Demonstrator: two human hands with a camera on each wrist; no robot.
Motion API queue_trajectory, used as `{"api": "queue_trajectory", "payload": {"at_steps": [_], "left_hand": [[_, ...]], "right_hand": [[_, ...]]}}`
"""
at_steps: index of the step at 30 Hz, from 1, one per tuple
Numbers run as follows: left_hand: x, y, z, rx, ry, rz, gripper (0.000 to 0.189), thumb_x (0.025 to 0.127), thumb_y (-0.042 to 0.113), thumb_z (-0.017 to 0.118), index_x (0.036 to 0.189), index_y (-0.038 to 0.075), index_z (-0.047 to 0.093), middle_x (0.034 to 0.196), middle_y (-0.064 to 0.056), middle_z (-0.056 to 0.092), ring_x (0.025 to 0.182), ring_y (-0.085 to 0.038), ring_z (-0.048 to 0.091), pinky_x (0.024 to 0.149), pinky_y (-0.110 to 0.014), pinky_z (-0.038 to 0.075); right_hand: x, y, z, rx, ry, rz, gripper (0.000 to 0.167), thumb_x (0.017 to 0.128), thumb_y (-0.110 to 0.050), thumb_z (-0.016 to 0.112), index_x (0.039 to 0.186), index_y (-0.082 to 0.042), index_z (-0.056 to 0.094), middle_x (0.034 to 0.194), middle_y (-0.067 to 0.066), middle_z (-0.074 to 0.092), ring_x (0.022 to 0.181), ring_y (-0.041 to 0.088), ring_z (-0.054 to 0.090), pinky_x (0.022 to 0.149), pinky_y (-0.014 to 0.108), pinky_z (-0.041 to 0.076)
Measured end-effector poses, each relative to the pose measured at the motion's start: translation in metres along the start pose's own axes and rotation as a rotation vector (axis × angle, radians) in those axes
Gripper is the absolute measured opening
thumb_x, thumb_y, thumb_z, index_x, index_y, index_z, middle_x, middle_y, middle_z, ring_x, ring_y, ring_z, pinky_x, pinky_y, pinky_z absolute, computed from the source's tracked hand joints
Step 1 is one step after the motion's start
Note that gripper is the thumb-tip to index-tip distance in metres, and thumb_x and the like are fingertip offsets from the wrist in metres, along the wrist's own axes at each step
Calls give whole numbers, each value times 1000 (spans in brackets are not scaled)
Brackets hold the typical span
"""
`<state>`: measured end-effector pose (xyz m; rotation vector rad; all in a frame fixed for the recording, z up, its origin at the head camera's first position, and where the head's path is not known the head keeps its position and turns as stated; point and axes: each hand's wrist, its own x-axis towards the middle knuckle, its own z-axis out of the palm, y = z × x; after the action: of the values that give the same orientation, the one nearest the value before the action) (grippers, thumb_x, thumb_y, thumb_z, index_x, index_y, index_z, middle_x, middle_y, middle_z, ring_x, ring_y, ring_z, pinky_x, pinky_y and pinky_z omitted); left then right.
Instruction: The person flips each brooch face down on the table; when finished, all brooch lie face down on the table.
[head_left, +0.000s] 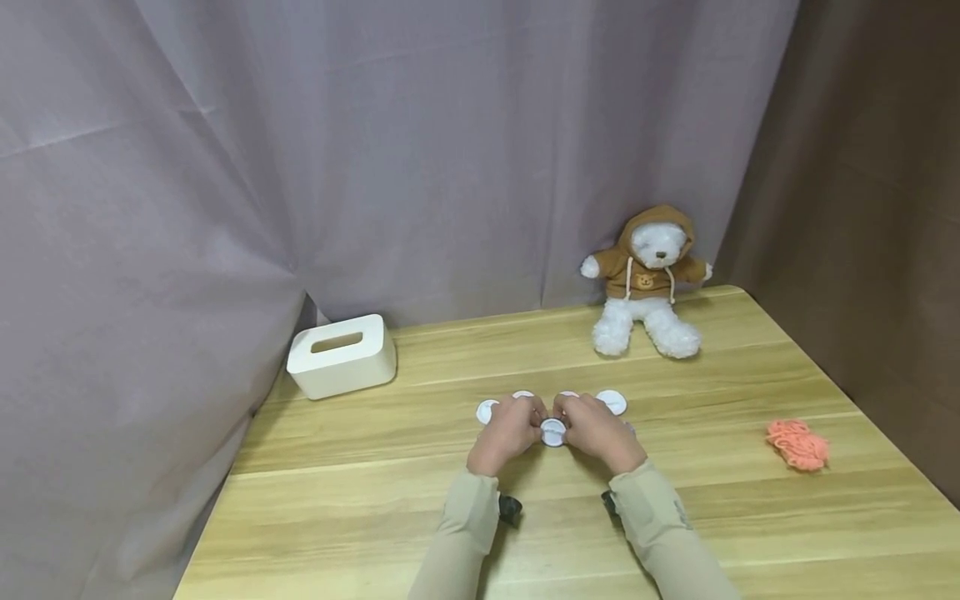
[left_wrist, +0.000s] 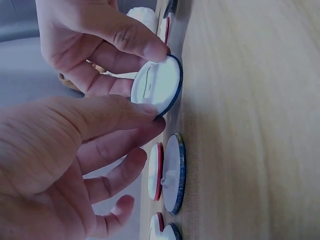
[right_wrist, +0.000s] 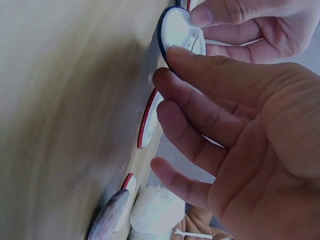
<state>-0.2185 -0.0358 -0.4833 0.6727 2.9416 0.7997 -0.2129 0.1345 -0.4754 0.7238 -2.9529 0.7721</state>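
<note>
Between the fingertips of both hands is a round pin-back button badge, its white back and pin turned toward me and its rim dark blue. My left hand pinches one side with thumb and finger, and my right hand pinches the other. In the left wrist view the held badge is tilted just above the table. Other badges lie close by: a red-rimmed one beside a blue-rimmed one, another red-rimmed badge, and one with a patterned face. My hands partly hide several badges in the head view.
A white tissue box stands at the table's back left. A white teddy bear in a brown hoodie sits at the back right, against the grey curtain. Coral yarn lies on the wooden table to the right.
</note>
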Motion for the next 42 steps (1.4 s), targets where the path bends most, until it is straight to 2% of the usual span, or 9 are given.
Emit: {"api": "queue_trajectory", "payload": {"at_steps": [6, 13, 19, 23, 29, 34, 38, 40, 42], "left_hand": [[2, -1, 1, 13, -5, 0, 17, 77, 0, 79, 90, 11, 76, 79, 7, 70, 76, -9, 57, 89, -57, 45], [2, -3, 3, 10, -13, -6, 17, 79, 0, 77, 91, 11, 78, 83, 6, 71, 80, -9, 60, 92, -59, 44], [3, -2, 4, 43, 11, 6, 16, 77, 0, 77, 87, 12, 78, 82, 6, 72, 82, -11, 62, 86, -56, 45], [4, -2, 4, 47, 24, -2, 16, 78, -1, 76, 87, 13, 78, 84, 6, 74, 86, -13, 65, 87, -56, 43], [4, 0, 2, 41, 17, -13, 8, 86, 7, 74, 88, 14, 77, 86, 7, 73, 84, -13, 64, 84, -50, 42], [6, 4, -1, 31, 15, -14, 9, 93, 14, 68, 92, 16, 77, 89, 6, 72, 80, -11, 60, 89, -56, 44], [8, 10, -1, 25, -8, -5, 12, 96, 15, 66, 100, 14, 77, 92, 5, 73, 74, -9, 57, 94, -58, 44], [10, 14, 0, 25, -15, 5, 14, 96, 14, 66, 103, 13, 77, 92, 3, 74, 71, -9, 56, 91, -55, 46], [12, 20, 3, 22, -25, 13, 15, 95, 15, 66, 105, 12, 77, 90, 3, 73, 71, -9, 56, 93, -59, 45]], "right_hand": [[1, 0, 1, -15, -5, 11, 23, 71, 7, 78, 82, -8, 64, 66, -4, 49, 65, 17, 46, 63, 36, 42], [2, 3, 4, -28, -13, 0, 23, 67, 6, 78, 78, -8, 64, 66, -4, 54, 64, 18, 52, 62, 40, 45], [2, 2, 4, -37, -36, 27, 20, 69, 3, 79, 74, -8, 63, 69, -3, 57, 66, 18, 53, 64, 44, 46], [2, 3, 5, -53, -41, 37, 19, 70, -1, 80, 74, -9, 63, 70, -2, 57, 67, 19, 53, 65, 46, 47], [-1, 8, 1, -43, -12, 28, 20, 74, 0, 75, 70, -11, 58, 63, -3, 50, 61, 17, 48, 59, 39, 42], [-8, 13, -7, -40, 43, 6, 10, 76, 3, 66, 77, -7, 66, 67, -1, 58, 64, 18, 54, 63, 40, 46], [-14, 18, -10, -51, 68, -1, 12, 76, 3, 65, 85, -3, 70, 74, 3, 65, 73, 25, 63, 70, 46, 50], [-17, 21, -12, -42, 70, 5, 13, 77, 4, 64, 87, -1, 70, 76, 5, 66, 76, 27, 64, 73, 46, 51], [-21, 25, -14, -24, 66, 15, 15, 78, 5, 64, 91, 2, 71, 80, 8, 67, 79, 28, 64, 75, 46, 52]]}}
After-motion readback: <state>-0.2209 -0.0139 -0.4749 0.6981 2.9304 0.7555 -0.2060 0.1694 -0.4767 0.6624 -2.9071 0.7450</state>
